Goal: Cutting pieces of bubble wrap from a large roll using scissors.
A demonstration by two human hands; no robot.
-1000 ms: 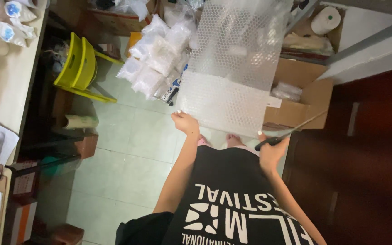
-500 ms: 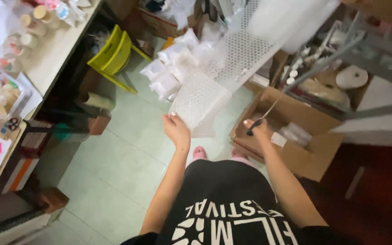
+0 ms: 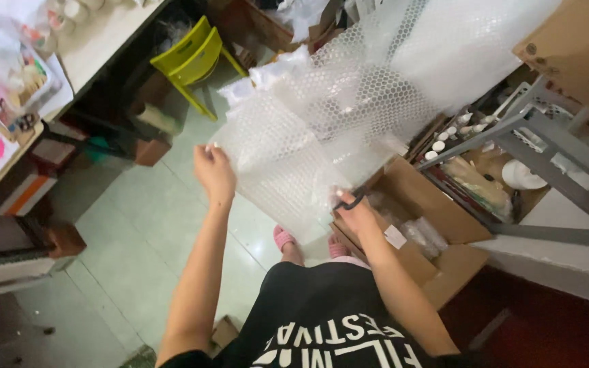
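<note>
Head view: one bubble wrap (image 3: 322,129) sheet, left hand (image 3: 214,174) fingers pinching its left edge, right hand (image 3: 357,215) gripping scissors (image 3: 349,202) at its lower edge; open floor (image 3: 124,252) below.

One sheet of bubble wrap (image 3: 322,129), hanging from above. Two hands on it: left hand (image 3: 214,172) and right hand (image 3: 357,212). One pair of scissors (image 3: 350,202), only its dark handles showing. One yellow chair (image 3: 192,56) by the edge of the counter (image 3: 103,41). Two open cardboard boxes on the floor: one (image 3: 420,204) nearer the grey metal frame (image 3: 547,146), one (image 3: 438,269) below it. Two pink slippers (image 3: 283,238), one per foot. Small white-capped bottles (image 3: 444,133) in a cluster, too small to count.
</note>
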